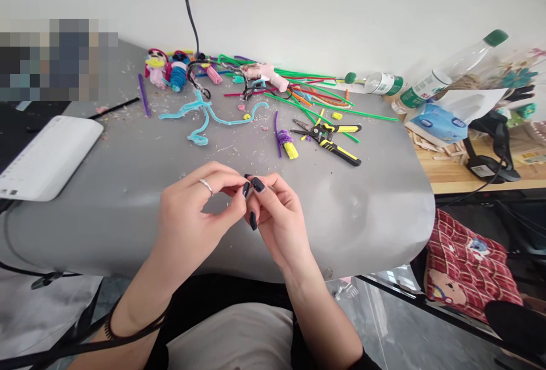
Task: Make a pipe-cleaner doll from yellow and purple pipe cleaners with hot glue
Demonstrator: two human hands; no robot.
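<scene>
My left hand (pixel 198 205) and my right hand (pixel 279 205) meet above the front of the grey table, fingertips pressed together. Whatever they pinch, if anything, is hidden behind the fingers. Just beyond them lies a small purple and yellow pipe-cleaner piece (pixel 288 144). Yellow and black wire strippers (pixel 328 138) rest to its right with their handles apart. Farther left, a light blue pipe-cleaner figure (pixel 200 109) sprawls on the table. A pink glue gun (pixel 267 74) lies behind, among green, red and orange pipe cleaners (pixel 341 105).
Two small pipe-cleaner dolls (pixel 157 69) stand at the back left. A white flat device (pixel 51 157) sits on the left. Plastic bottles (pixel 426 91), a blue tissue pack (pixel 439 123) and a black strap (pixel 490 148) are on the right. Below is a red plaid cushion (pixel 469 262).
</scene>
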